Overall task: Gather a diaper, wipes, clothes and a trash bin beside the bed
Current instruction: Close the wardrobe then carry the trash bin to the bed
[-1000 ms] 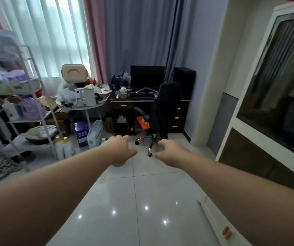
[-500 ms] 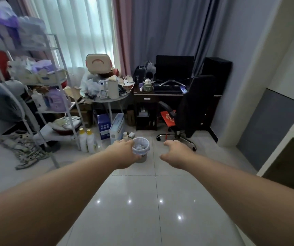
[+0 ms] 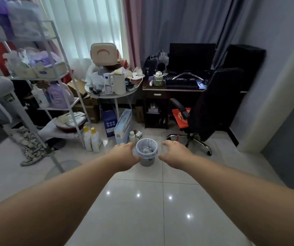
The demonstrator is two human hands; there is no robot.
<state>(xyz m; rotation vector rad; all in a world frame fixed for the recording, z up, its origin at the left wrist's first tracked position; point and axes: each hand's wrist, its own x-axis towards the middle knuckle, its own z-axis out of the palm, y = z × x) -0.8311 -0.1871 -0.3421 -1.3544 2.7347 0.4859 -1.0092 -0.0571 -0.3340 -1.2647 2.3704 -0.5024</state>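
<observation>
One trash bin [image 3: 146, 153], two yellow-capped bottles [image 3: 92, 141], one office chair [image 3: 212, 107], two hands [image 3: 124, 155].

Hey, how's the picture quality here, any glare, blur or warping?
Head view: window curtains blow out bright white; small ceiling-light glints dot the glossy floor tiles; wide-angle lens bends the shelf rack and stretches the forearms; the desk corner is dim; the trash bin is reasonably sharp.

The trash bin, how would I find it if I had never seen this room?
Look at the tiled floor in front of the round table and the desk. The trash bin stands there alone, between the left hand and right hand. It is the only small grey tub with a pale bag folded over its rim.
</observation>
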